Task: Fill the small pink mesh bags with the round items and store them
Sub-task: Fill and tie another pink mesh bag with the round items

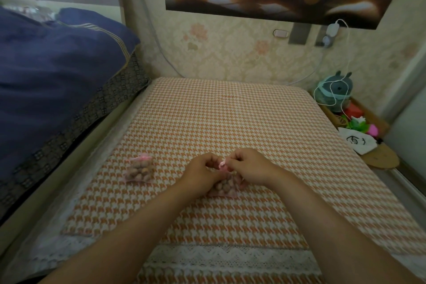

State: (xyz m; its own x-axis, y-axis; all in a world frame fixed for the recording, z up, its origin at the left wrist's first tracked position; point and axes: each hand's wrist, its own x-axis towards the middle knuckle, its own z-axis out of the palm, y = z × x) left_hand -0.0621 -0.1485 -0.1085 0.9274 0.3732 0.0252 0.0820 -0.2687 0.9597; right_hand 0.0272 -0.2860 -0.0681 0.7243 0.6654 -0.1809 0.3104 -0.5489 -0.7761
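A small pink mesh bag [224,188] full of round brownish items lies on the orange houndstooth cloth [230,122] in the middle. My left hand [202,173] and my right hand [250,166] meet over its top, each pinching the pink drawstring ribbon [222,164] between curled fingers. A second pink mesh bag [139,169], filled with the same round items and tied with a pink bow, lies on the cloth to the left, apart from both hands.
A dark blue quilt [57,64] lies on the bed at the left. At the right edge a wooden tray [359,120] holds a plush toy [334,90], small colourful things and a white cable. The wall stands behind the table.
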